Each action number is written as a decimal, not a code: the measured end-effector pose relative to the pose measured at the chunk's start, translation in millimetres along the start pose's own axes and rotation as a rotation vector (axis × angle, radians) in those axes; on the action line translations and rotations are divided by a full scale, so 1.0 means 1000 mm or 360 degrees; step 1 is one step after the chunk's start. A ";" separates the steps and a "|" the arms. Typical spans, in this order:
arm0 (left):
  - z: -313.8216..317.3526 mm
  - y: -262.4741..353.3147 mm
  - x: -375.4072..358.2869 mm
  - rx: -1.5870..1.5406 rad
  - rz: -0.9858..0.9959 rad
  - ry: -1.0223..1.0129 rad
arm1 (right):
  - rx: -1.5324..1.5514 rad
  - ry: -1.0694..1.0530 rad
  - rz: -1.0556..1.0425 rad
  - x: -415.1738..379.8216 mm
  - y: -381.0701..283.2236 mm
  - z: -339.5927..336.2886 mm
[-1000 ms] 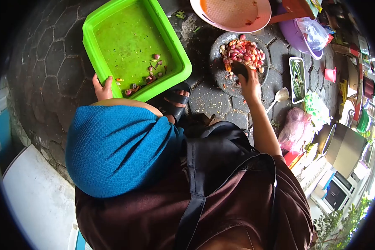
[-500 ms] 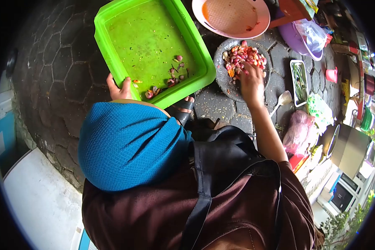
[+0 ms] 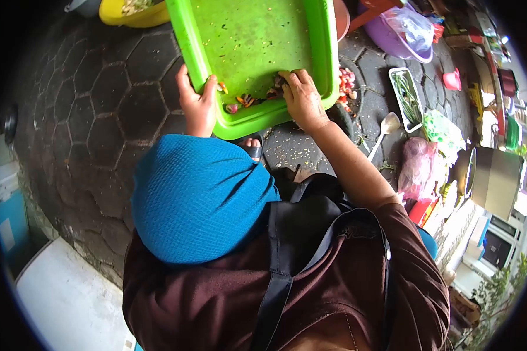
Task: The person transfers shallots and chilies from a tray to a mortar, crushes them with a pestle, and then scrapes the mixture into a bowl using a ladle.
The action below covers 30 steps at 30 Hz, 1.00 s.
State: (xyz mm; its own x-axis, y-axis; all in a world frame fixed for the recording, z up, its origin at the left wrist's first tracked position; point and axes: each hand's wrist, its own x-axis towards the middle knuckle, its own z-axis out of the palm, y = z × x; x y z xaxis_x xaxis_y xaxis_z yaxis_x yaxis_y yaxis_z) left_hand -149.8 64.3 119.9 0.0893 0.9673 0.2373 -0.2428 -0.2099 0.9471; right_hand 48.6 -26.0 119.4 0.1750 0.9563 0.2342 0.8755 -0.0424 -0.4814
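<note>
A bright green plastic tray (image 3: 252,47), tilted, is gripped at its near left edge by my left hand (image 3: 197,104), thumb over the rim. My right hand (image 3: 304,100) reaches inside over the near right rim, fingers closed together on a small heap of shallots (image 3: 273,89); just what lies under the fingertips is partly hidden. A reddish shallot (image 3: 232,109) and orange-yellow chilli bits (image 3: 247,100) lie along the near wall. Right of the tray, partly covered by it, more peeled shallots (image 3: 346,82) rest on a round stone mortar (image 3: 344,121).
On the stone-paved floor are a large metal spoon (image 3: 389,124), a white tray of long green vegetables (image 3: 405,96), a pink cup (image 3: 451,80), a purple basin (image 3: 386,36) and a pink plastic bag (image 3: 417,167). A yellow basin (image 3: 129,19) stands at the far left.
My right hand has moved left from the shallots on the mortar into the green tray. The tray has shifted right in view, covering part of the mortar. A yellow basin has come into view.
</note>
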 end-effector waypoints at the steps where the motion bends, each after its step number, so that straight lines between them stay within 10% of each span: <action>1: 0.011 -0.006 0.005 -0.0017 0.0008 -0.0041 | 0.0024 0.0002 -0.0024 0.000 0.004 -0.007; 17: 0.182 -0.051 0.032 0.0231 0.0858 -0.0670 | -0.0558 0.0111 -0.0122 0.015 0.077 -0.052; 24: 0.201 -0.055 0.039 0.0198 0.1250 -0.0925 | -0.0091 0.0495 0.0240 -0.013 0.128 -0.061; 30: 0.209 -0.060 0.040 0.0202 0.1411 -0.1014 | -0.0309 0.0189 0.0175 -0.019 0.134 -0.052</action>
State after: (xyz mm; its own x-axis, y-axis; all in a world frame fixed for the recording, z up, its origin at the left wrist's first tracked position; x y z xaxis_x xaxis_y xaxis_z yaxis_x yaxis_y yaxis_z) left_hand 70.6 86.2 118.1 0.4235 0.2226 0.8782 -0.3696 -0.8426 0.3918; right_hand 186.1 -64.6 94.2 0.3157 0.9026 0.2926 0.9164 -0.2100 -0.3409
